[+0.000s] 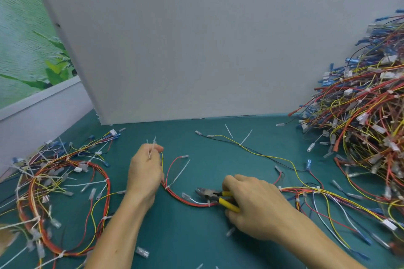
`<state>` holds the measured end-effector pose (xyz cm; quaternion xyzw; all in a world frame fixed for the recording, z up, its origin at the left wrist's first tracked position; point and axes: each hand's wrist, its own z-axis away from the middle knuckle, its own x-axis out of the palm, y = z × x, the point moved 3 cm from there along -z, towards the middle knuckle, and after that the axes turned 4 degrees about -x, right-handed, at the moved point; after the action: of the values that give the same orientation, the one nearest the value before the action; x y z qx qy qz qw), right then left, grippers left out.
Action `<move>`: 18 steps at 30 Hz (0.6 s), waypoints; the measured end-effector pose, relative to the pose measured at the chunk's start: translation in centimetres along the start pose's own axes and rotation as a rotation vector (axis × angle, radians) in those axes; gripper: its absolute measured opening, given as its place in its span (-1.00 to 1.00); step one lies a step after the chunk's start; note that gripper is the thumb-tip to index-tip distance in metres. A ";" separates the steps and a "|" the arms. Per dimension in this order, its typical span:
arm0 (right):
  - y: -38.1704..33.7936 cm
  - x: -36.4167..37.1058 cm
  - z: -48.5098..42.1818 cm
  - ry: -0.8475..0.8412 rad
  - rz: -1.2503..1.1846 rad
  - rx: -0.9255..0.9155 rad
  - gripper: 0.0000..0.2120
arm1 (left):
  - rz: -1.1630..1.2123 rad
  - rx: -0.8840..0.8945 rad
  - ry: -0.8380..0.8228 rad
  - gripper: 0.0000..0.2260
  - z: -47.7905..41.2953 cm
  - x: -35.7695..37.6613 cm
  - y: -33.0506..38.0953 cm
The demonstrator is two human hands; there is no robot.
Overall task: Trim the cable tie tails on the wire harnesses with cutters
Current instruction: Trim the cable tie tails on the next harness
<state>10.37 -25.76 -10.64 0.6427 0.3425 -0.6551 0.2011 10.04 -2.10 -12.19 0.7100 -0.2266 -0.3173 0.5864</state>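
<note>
Teal matting covers the table (196,236), and a grey panel (196,39) stands upright along its far edge. The left hand (145,172) is curled, thumb and fingertips pinching a few white tie strips (152,148) that stick up past the knuckles; a thin yellow wire runs down just beside its fingers. The right hand (251,205) is wrapped round the yellow handles of the cutters (215,197), whose dark head points left, low over the mat; I cannot tell whether the blades are parted. Between the two hands lies the red harness (185,200), curving from the heel of the left hand to just under the cutters. A cable tie near the left hand binds it, and its long tie tail (181,172) slants up and to the right, uncut. A second white tie sits on the red wires, just beside the cutter head. Farther back a thin yellow-and-black harness (262,155) lies across the mat with two tie tails fanned out from one knot. A tall pile of harnesses (360,116) fills the right side, and a flatter heap of harnesses (54,181) with many long white tails spreads on the left. A loose clear connector (142,252) rests near the left forearm.
</note>
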 end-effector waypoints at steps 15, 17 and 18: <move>0.8 -0.8 0.2 -0.006 0.022 0.075 -0.76 | -0.693 -0.019 -0.214 -0.70 1.1 -0.5 0.7; 0.8 -1.1 0.1 -0.005 -0.004 0.078 -0.75 | -0.338 -0.018 -0.259 -0.71 1.0 -0.1 0.7; 0.8 -1.2 0.1 0.003 -0.013 0.081 -0.74 | -0.199 -0.014 -0.269 -0.73 1.1 0.2 0.8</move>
<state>10.98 -26.63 -9.62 0.6489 0.3202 -0.6690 0.1700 9.45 -3.14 -11.55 0.6759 -0.2292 -0.4675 0.5215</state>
